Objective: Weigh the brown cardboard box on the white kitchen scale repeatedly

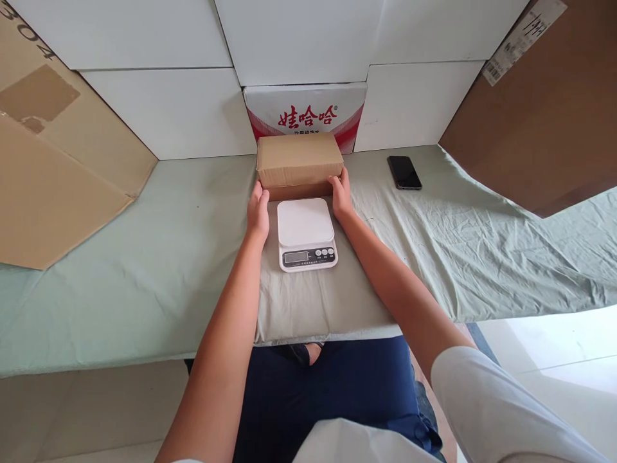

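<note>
Basically, both hands are on the brown cardboard box (299, 161), one at each lower front corner. It sits on the table behind the scale, back edge against or very near the red-and-white printed carton (305, 112).

Left hand (258, 212): fingers curled up against the left end of the box, thumb at the front corner. Contact, but whether it's a real clamp I can't tell.

Right hand (341, 191): same, mirrored, fingers wrapped round the right end. Neither hand closed into a fist; both spread to the box width.

Doing this well, my read:
- Squeeze evenly from both ends, palms low, so the box doesn't tip.
- Get the fingertips under the bottom edge before taking weight.
- Keep it level. The white kitchen scale (307, 233) is just in front, between the wrists, so forearms should stay off its platform.
- The cloth is loose and wrinkled; dragging the box could bunch it, so lifting looks safer.

Surroundings, big to small:
- Wall of white panels (168, 109) behind the table.
- Pale green cloth (120, 276) over the whole tabletop, creased on the right.
- Flattened cardboard sheet (53, 161) leaning at left; darker brown cardboard (544, 122) at right, with a label.
- Black phone (403, 172) lying flat right of the box, well apart from it.
</note>
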Action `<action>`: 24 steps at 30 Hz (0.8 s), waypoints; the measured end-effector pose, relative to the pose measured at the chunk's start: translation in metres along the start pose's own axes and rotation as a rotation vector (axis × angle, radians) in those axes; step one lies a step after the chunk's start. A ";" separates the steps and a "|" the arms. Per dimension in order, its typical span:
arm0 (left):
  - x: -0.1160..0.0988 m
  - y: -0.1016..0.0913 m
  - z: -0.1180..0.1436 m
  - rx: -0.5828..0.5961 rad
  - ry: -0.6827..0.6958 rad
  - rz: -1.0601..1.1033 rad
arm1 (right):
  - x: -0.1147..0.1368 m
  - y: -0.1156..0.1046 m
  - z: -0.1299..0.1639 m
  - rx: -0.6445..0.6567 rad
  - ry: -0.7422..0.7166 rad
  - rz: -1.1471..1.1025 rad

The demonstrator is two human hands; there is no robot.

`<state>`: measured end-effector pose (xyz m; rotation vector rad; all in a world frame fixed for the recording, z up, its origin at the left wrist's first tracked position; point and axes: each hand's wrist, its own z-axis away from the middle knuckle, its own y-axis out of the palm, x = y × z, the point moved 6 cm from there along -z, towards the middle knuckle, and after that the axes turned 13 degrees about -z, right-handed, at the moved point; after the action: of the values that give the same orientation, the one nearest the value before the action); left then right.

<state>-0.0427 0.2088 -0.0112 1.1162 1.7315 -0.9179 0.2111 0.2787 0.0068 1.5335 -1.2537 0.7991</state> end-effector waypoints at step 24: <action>0.005 0.002 -0.003 0.005 -0.010 -0.008 | 0.008 0.004 0.004 -0.002 0.005 -0.035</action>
<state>-0.0429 0.2131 -0.0151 1.1072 1.7271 -0.9321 0.2087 0.2723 0.0138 1.5466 -1.2205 0.7781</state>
